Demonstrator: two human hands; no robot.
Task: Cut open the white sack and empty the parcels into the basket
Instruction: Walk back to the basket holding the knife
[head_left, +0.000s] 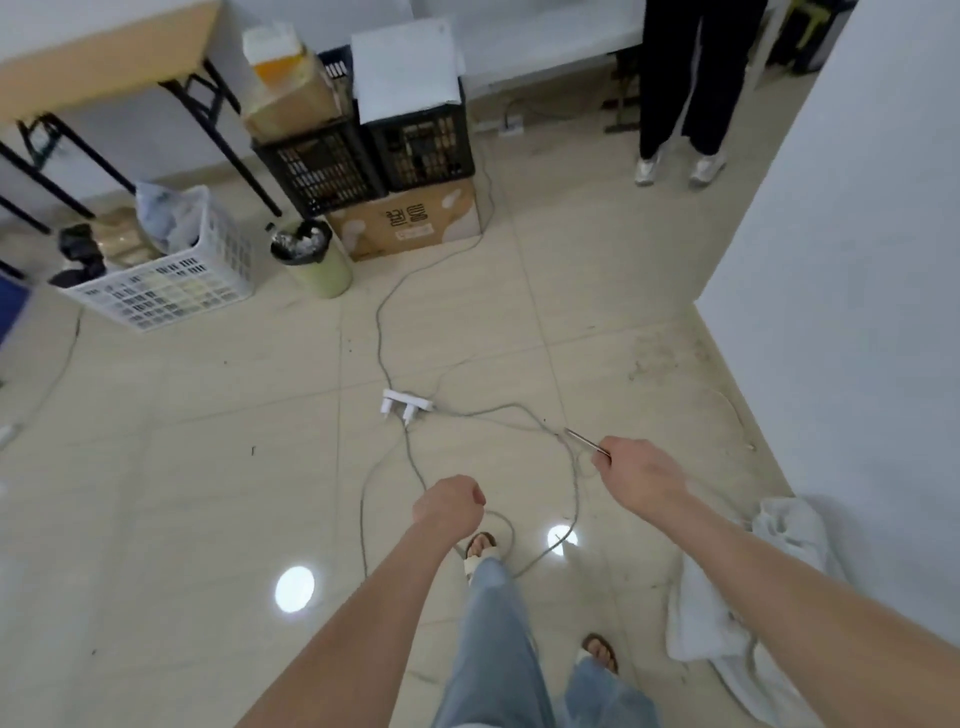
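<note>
White sack hugs the wall; right hand grips perhaps scissors; left hand fisted.

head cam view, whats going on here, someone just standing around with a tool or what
A person stands on the tiled floor among cables. Their right hand grips a thin metal tool, pointed away; the left hand is curled and holds nothing. The white sack lies crumpled by the wall at right; the white basket, with bagged items inside, sits across the room.
</note>
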